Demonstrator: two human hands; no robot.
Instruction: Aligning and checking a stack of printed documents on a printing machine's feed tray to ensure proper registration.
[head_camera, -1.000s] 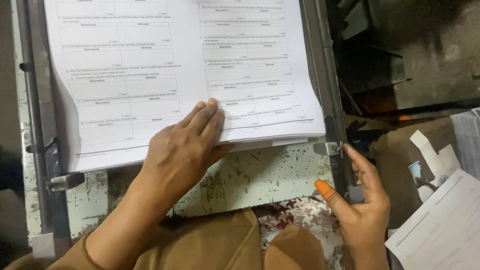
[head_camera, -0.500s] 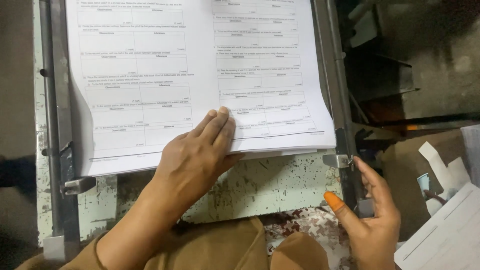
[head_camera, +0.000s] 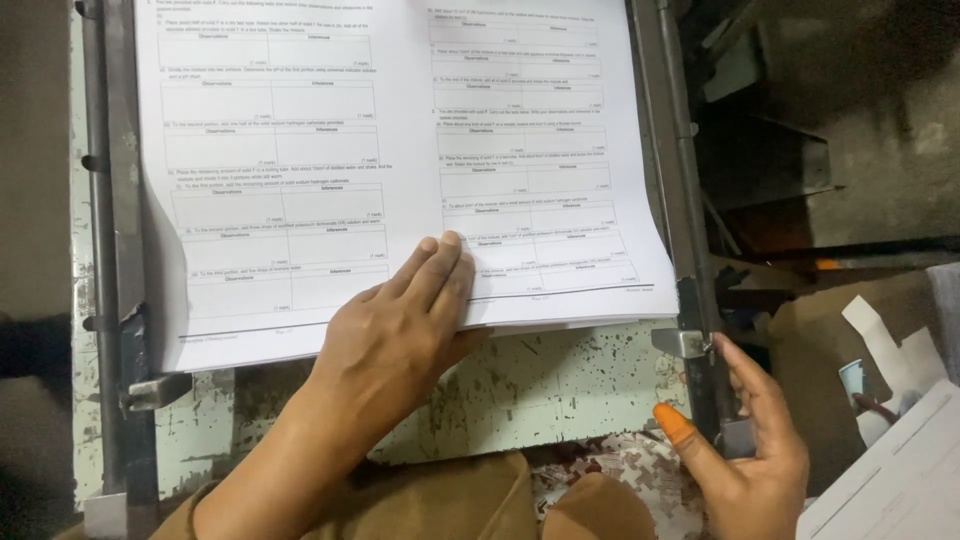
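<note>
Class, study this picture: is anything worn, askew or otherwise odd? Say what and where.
The pale green table under the stack of printed sheets is badly worn, its paint chipped and speckled dark. The stack's lower right edges are fanned, not flush. The left hand presses on it; the right hand wears an orange thumb tip cover.

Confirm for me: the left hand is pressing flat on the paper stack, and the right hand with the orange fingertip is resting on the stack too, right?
Not quite. In the head view the left hand does press the paper stack, but the right hand is off it, beside the table's right metal rail.
</note>
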